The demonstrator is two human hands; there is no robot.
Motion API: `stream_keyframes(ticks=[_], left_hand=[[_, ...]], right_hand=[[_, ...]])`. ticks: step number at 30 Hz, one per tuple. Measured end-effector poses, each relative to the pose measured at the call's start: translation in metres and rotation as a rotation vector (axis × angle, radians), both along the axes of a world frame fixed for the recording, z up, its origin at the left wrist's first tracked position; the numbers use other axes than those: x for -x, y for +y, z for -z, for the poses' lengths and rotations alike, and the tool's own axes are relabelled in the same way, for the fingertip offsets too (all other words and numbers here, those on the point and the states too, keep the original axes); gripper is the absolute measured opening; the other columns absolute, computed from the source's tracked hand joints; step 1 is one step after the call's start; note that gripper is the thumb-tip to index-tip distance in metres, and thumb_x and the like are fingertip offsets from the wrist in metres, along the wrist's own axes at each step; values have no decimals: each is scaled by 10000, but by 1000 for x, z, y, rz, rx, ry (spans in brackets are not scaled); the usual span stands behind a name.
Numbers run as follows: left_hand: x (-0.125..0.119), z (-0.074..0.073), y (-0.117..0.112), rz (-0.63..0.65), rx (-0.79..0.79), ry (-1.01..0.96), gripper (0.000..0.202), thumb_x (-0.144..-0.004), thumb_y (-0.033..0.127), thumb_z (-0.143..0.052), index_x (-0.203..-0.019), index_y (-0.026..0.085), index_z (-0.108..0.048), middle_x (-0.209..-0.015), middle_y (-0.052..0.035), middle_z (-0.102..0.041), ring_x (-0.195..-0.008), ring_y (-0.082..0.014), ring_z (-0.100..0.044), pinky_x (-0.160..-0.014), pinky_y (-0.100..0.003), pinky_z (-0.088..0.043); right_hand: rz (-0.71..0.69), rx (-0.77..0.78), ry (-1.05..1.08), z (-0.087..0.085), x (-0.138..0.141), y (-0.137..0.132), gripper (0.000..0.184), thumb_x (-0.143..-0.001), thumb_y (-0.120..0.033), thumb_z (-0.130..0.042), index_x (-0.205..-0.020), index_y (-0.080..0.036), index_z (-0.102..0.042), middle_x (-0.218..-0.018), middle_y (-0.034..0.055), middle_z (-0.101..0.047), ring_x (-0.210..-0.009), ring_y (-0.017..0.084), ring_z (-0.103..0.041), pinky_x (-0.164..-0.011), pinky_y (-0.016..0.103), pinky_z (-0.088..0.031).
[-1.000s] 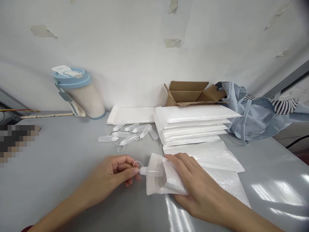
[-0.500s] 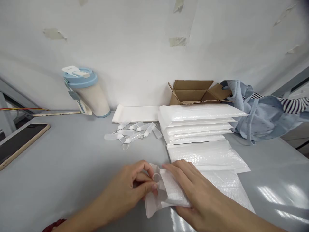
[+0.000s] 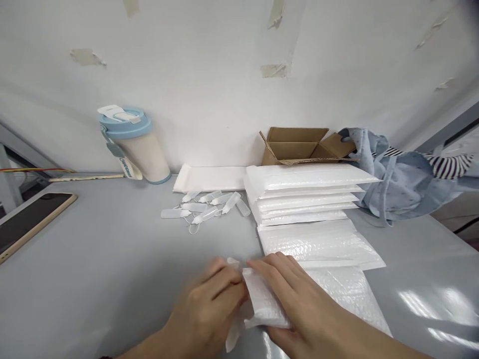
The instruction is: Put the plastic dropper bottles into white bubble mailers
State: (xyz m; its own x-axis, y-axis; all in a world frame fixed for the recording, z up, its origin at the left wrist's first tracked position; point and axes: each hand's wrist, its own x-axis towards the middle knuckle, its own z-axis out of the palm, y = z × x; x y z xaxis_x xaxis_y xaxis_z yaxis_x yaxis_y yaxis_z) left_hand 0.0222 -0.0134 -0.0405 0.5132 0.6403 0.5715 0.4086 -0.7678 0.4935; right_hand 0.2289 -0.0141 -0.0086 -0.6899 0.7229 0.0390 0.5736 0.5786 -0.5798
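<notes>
My right hand (image 3: 299,294) grips a white bubble mailer (image 3: 264,301) near its mouth, thumb below and fingers over the top. The mailer's mouth faces left, with its flap (image 3: 234,336) hanging toward me. At that mouth is my left hand (image 3: 213,301), slightly blurred, its fingers curled and their tips hidden by the mailer's edge. Whatever those fingers hold is out of sight. Beyond the hands lies a loose group of small translucent dropper bottles (image 3: 205,215) with thin cap loops.
Stacked bubble mailers (image 3: 307,182) stand at right, with more mailers (image 3: 318,242) spread in front. Behind are an open cardboard box (image 3: 299,149) and a light-blue cloth (image 3: 404,179). A tumbler (image 3: 144,154), a phone (image 3: 33,219) and a flat white packet (image 3: 215,178) are farther left.
My left hand has turned and closed up against the mailer's mouth. The pale loop that showed between its fingers is now hidden. My right hand keeps its grip.
</notes>
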Motion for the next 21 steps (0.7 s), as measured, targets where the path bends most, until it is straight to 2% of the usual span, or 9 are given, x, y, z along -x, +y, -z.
stream_keyframes(ticks=[4,7,10,15,19,21], left_hand=[[-3,6,-4,75,-90,9,272,-861,-50,-437,-719,150,-556,-663,-41,-606,-629,-153,-479,-620,-281,-460],[-1,4,-7,140,11,43,294,-899,-20,-384,-758,151,-577,-706,-65,-629,-681,-172,-517,-680,-285,-505],[1,-6,-8,195,141,135,310,-951,41,-345,-882,149,-627,-832,-100,-682,-830,-206,-583,-803,-302,-532],[-1,-21,-9,266,288,211,360,-974,99,-324,-1054,216,-654,-962,-68,-713,-999,-206,-617,-926,-295,-522],[4,-21,-9,244,358,206,348,-941,85,-373,-1058,237,-664,-969,-50,-727,-1012,-202,-632,-911,-273,-522],[10,-19,-8,156,314,149,329,-920,75,-420,-1073,250,-652,-998,-42,-723,-1010,-195,-636,-932,-281,-501]], right_hand=[[-8,-35,-15,1,0,-2,713,-628,-39,-517,-1328,-113,-405,-1162,142,-541,-1041,295,-493,-909,471,-442],[-1,-56,-33,1,1,-3,733,-624,-37,-508,-1347,-94,-407,-1159,149,-552,-1036,296,-505,-915,466,-442],[-3,-52,-49,0,2,-4,793,-594,-45,-515,-1377,-79,-399,-1176,155,-556,-1046,304,-509,-927,464,-440],[-4,-8,-77,-2,1,-3,798,-605,-53,-534,-1391,-95,-403,-1194,145,-566,-1068,295,-515,-934,433,-445],[-14,2,-85,-3,0,-2,796,-612,-63,-553,-1390,-110,-395,-1202,137,-567,-1081,294,-517,-956,435,-435],[-1,-19,-60,-2,-1,-1,790,-617,-61,-553,-1386,-116,-377,-1190,134,-564,-1077,289,-519,-943,430,-447]])
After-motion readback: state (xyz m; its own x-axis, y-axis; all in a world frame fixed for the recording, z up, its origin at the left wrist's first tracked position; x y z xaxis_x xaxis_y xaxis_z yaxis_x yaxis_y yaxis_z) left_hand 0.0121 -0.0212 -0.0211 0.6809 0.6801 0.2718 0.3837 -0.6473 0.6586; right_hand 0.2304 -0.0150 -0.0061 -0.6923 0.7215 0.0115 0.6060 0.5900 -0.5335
